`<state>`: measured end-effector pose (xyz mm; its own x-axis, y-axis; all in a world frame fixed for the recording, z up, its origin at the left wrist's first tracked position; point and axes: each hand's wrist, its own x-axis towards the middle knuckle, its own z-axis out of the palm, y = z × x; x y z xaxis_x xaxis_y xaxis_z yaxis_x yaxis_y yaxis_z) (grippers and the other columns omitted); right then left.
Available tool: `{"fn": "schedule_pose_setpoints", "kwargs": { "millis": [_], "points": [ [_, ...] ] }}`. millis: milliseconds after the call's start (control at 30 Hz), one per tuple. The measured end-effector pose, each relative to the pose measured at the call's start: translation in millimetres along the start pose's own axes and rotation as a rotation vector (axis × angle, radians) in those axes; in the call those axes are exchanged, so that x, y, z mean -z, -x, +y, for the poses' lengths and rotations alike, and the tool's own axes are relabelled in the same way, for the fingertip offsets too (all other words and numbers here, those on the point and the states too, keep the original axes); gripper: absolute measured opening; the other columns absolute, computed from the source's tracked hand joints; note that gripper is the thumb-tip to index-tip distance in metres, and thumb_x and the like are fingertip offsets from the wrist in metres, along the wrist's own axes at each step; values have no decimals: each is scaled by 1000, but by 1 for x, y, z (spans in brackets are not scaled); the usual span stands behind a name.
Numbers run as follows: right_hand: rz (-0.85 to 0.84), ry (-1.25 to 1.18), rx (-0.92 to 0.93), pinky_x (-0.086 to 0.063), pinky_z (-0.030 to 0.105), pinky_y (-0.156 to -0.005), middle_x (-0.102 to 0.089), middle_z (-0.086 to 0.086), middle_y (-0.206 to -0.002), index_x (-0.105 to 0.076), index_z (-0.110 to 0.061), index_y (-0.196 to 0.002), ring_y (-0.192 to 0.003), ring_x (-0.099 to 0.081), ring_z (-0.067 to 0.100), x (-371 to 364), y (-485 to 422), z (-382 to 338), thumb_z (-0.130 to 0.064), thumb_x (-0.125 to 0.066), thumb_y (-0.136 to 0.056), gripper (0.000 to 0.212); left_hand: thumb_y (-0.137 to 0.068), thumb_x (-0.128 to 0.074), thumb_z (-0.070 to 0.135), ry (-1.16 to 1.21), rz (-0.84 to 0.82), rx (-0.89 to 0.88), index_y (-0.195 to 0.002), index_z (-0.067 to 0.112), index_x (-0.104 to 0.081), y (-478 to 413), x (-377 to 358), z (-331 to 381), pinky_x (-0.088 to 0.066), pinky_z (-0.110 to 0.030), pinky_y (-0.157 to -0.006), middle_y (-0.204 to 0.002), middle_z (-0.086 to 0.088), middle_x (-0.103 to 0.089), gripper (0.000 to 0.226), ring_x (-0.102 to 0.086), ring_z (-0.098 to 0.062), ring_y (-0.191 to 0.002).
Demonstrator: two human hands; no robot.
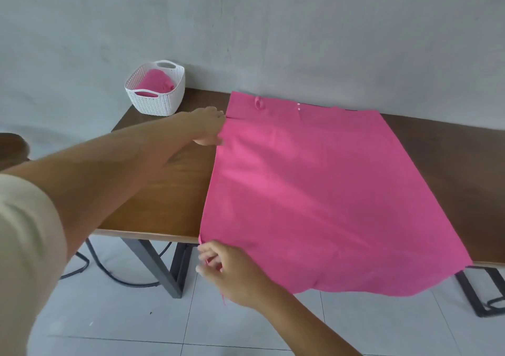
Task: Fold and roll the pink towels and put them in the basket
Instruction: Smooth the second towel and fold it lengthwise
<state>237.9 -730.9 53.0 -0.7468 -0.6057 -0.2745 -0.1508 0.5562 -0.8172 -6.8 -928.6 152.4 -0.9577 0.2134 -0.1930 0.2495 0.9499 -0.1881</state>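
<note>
A large pink towel [322, 191] lies spread flat on the brown wooden table [153, 189], its near edge hanging over the table's front. My left hand [209, 127] grips the towel's far left corner, fingers tucked under the edge. My right hand [226, 268] pinches the near left corner just below the table's front edge. A white woven basket [161, 104] stands at the table's far left corner, with a rolled pink towel [154, 81] inside it.
A grey wall runs right behind the table. Black metal table legs [155, 265] and a dark cable [109, 273] sit on the white tiled floor below. A dark wooden surface [13, 148] shows at the left edge.
</note>
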Motion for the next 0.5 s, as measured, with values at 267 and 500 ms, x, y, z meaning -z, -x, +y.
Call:
{"fn": "schedule_pose_setpoints", "kwargs": {
  "millis": [267, 500],
  "points": [
    [69, 92, -4, -52, 26, -96, -64, -18, -125, -58, -30, -132, -105, -60, -3, 19, 5, 12, -37, -54, -100, 33, -99, -50, 58, 24, -76, -61, -154, 5, -33, 32, -49, -2, -29, -46, -120, -160, -15, -32, 78, -26, -34, -149],
    [161, 122, 4, -49, 20, -94, -67, -22, -112, -64, -31, -122, -106, -60, -7, 39, 3, 26, -36, -53, -101, 24, -92, -57, 66, 234, -85, -116, -161, 6, -9, 78, -82, 18, -18, -46, -125, -168, -15, -7, 103, -8, -32, -155]
  ]
}}
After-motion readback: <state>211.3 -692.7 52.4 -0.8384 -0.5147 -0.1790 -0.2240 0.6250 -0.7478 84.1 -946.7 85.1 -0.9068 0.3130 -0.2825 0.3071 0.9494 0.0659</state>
